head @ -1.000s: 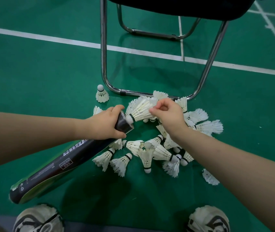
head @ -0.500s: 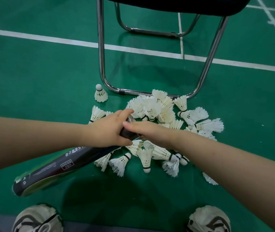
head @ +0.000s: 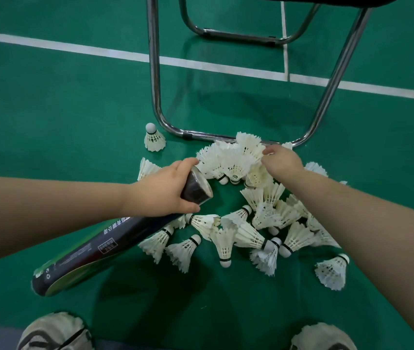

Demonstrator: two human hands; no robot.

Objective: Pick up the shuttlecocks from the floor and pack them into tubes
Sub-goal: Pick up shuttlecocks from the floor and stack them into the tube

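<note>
A long dark tube (head: 105, 251) with green trim lies slanted above the floor, its open mouth up and to the right. My left hand (head: 161, 189) grips it just below the mouth. Several white feather shuttlecocks (head: 249, 233) lie in a heap on the green court floor. My right hand (head: 280, 161) reaches into the far side of the heap, fingers pinched on the feathers of a shuttlecock (head: 247, 145) near the chair's foot bar. One shuttlecock (head: 153, 138) stands upright alone at the left of the heap.
A chrome-framed chair (head: 154, 72) stands right behind the heap, its foot bar touching the far shuttlecocks. White court lines (head: 62, 45) cross the green floor. Two shoes (head: 54, 332) show at the bottom edge. A stray shuttlecock (head: 332, 272) lies at the right.
My right hand has left the tube's mouth and moved up and right to the far side of the heap. The shuttlecock held a second ago is gone into the tube. The tube has barely moved.
</note>
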